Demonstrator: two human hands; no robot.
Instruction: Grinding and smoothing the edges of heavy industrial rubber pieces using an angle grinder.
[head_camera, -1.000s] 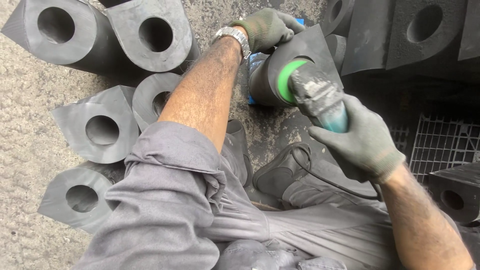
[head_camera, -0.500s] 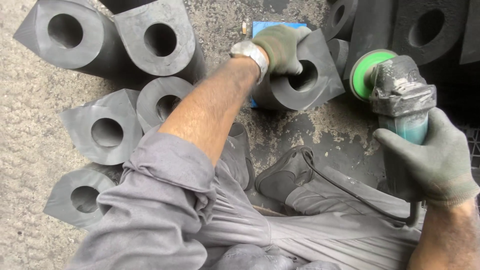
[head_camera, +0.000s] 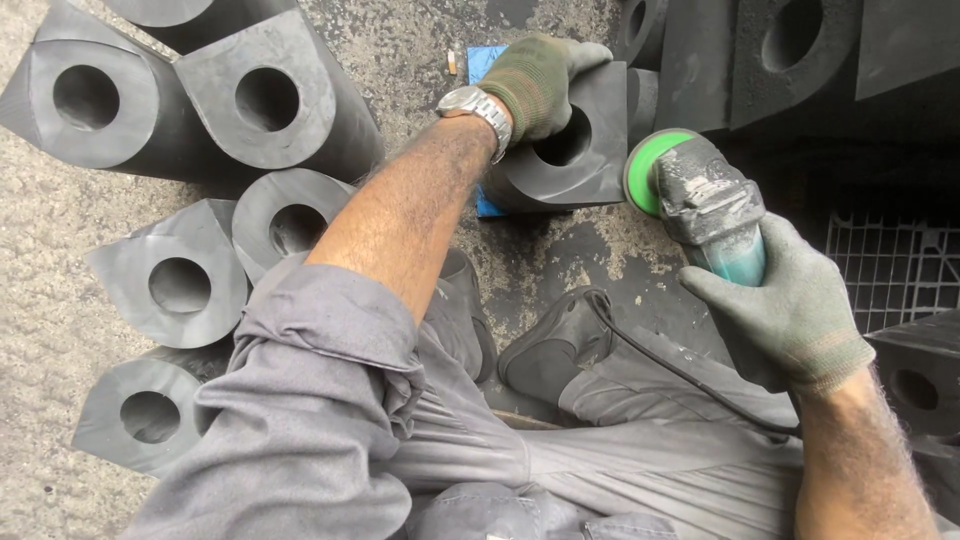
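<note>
Gripping rubber block top edge, gloved left hand, arm outstretched; gloved right hand fully wrapped round angle grinder, disc beside block

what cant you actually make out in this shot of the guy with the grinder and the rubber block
All in the head view:
- Left hand fingertips: tucked over the far edge of the held dark block.
- Blue pad under the block: mostly covered by the block and the wrist.
- Green disc of the grinder: seen edge-on, its working face hidden; spinning or not, unclear.
- Right hand covers the grinder's handle.
- Cord: its end hidden behind the right arm.
</note>
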